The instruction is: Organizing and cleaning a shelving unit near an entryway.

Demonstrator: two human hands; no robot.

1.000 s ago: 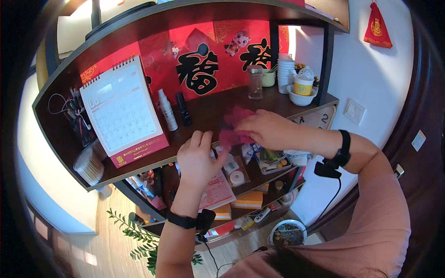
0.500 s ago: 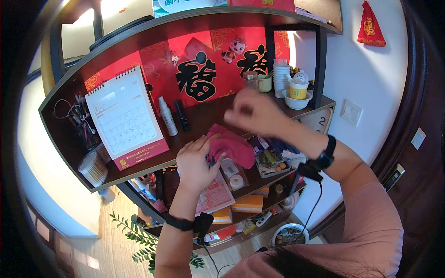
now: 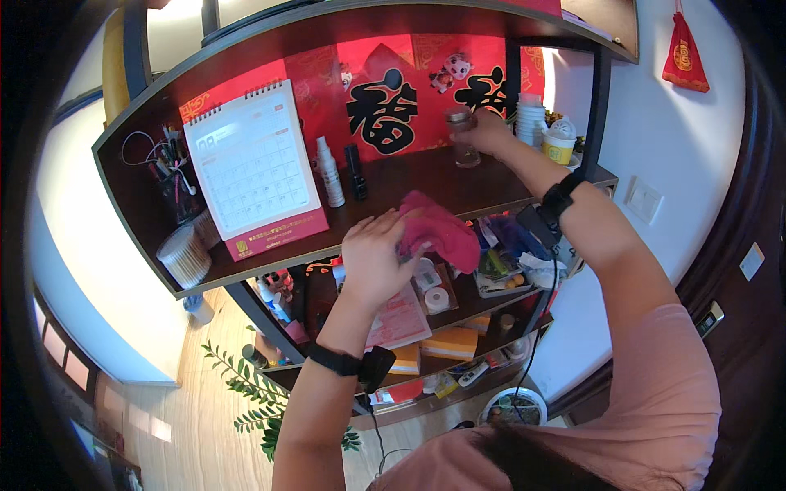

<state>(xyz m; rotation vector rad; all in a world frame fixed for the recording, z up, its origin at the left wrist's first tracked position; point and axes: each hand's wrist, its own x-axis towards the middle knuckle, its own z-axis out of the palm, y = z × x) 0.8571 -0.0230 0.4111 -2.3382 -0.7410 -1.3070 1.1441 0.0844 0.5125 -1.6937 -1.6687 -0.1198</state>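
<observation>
My left hand [image 3: 372, 250] is closed on a crumpled magenta cloth [image 3: 446, 236] at the front edge of the dark wooden shelf [image 3: 401, 182]. Toward the back of that shelf my right hand [image 3: 493, 133] grips a clear glass jar [image 3: 467, 155] with a metallic lid, its fingers round the upper part. The jar looks upright; whether its base touches the shelf I cannot tell. Close to the right hand stand a stack of white cups [image 3: 530, 119] and a yellow-and-white cup [image 3: 559, 147]. Left of the jar are a white spray bottle [image 3: 330, 173] and a slim black bottle [image 3: 355, 172].
A desk calendar [image 3: 252, 164], a pen holder [image 3: 173, 192] and a tub of cotton swabs [image 3: 184, 258] occupy the shelf's left end. Another board [image 3: 401, 18] hangs overhead. Lower shelves hold a tray of small items [image 3: 501, 278] and papers. A leafy plant [image 3: 246, 393] stands on the floor.
My right hand has gone from above the shelf's front to the back and taken hold of the glass jar. My left hand keeps the cloth at the front edge. The whole view has shifted.
</observation>
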